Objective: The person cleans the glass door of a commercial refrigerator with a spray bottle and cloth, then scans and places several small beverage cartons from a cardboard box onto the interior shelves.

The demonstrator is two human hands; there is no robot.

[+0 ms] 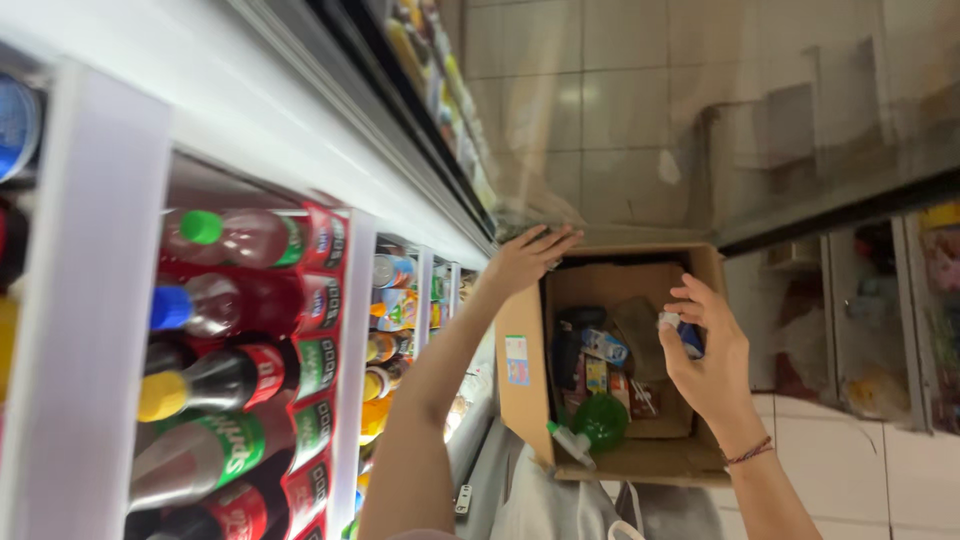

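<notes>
an open brown cardboard box [520,385] is seen from above, resting on a grey surface, and everything else is placed here by reference to it. the left hand [525,258] is laid on the box's upper left corner, palm down with the fingers spread and only lightly curled over the edge; nothing is gripped in it beyond the cardboard rim it touches. the right hand [710,355] is held over the box's right side, the wrist crossing the right wall, the fingers bent inward around a small blue and white packet [683,333] (its exact kind cannot be told), which is pinched between thumb and fingertips just above the box's interior. a thin red and dark cord bracelet [750,452] is worn on the right wrist, outside the box's lower right corner.

inside the box, a jumble of small goods is visible: a round green plastic lid [601,420] near the lower wall, a white and green tube [570,440] touching the lower left corner, and a light blue packet [605,346] towards the middle. a small pale sticker [517,360] is fixed to the box's left outer wall.

to the left of the box, a white-framed glass-door cooler [100,290] is filled with soft drink bottles [235,300] with green, blue and yellow caps, and with cans [385,272] closer to the box. beyond the box, a beige tiled floor [620,110] is seen.
</notes>
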